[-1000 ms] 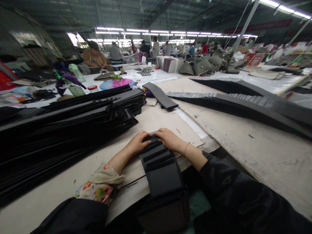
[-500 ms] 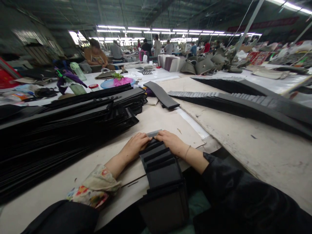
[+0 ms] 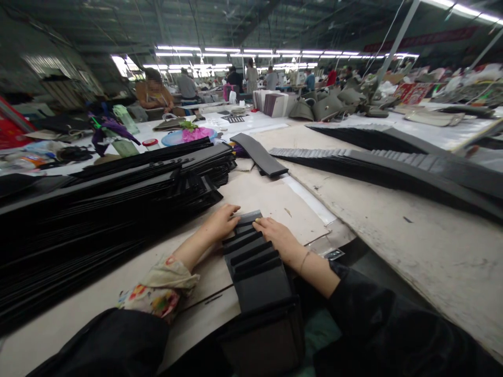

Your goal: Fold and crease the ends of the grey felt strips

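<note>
A run of black flat strips (image 3: 261, 283) overlaps in steps in front of me, from the tabletop down toward my lap. At its far end lies a strip with a grey edge (image 3: 250, 215). My right hand (image 3: 277, 235) grips the right side of that far strip, fingertips at its edge. My left hand (image 3: 220, 224) is at the left side of the same end, fingers stretched and a little apart, holding nothing that I can see. Whether its fingertips touch the strip is unclear.
Tall stacks of black strips (image 3: 118, 220) fill the left. More fanned strips (image 3: 377, 167) lie on the right board (image 3: 393, 230). A single strip (image 3: 261, 155) lies ahead. Beyond stand a blue basin (image 3: 168, 138), a green bottle (image 3: 126, 119) and a seated person (image 3: 155, 94).
My left hand has drawn back to the left from the strip's far end, its fingers loosening. My right hand has shifted slightly toward me, so more of the end strip shows.
</note>
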A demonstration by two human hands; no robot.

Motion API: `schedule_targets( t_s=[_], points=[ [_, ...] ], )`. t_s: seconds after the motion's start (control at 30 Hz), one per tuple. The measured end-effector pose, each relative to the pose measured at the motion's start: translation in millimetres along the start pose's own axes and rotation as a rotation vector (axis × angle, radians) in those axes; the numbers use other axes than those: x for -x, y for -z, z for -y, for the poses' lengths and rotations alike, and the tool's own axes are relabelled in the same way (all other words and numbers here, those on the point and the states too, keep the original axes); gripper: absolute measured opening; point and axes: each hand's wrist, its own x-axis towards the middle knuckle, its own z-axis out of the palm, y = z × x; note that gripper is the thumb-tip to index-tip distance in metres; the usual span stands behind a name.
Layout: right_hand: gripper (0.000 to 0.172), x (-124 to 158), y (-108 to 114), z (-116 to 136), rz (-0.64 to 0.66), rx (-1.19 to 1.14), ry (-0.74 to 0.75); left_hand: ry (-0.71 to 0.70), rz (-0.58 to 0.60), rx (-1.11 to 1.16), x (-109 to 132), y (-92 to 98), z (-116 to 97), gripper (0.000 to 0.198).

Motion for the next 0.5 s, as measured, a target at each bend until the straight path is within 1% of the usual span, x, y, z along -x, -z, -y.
schedule_targets(
  t_s=[0.13, 0.23, 0.33, 0.5],
  points=[
    [0.027, 1.9, -3.5, 1.8, -0.028, -0.018, -0.028, -0.018, 0.112, -0.040, -28.0, -5.3, -10.7, 0.030],
    [0.028, 1.7, -4.2, 2.7, -0.024, -0.004, -0.043, -0.032, 0.153, -0.050, -40.9, -6.9, -15.0, 0.024],
    [0.028, 1.3, -5.6, 2.6, -0.034, 0.002, -0.050, -0.056, 0.163, -0.026, -45.4, -9.3, -18.1, 0.023],
    [0.025, 1.1, -9.3, 1.9, -0.066, -0.018, -0.054, -0.110, 0.149, -0.008, -41.6, -14.5, -23.5, 0.029]
  ],
)
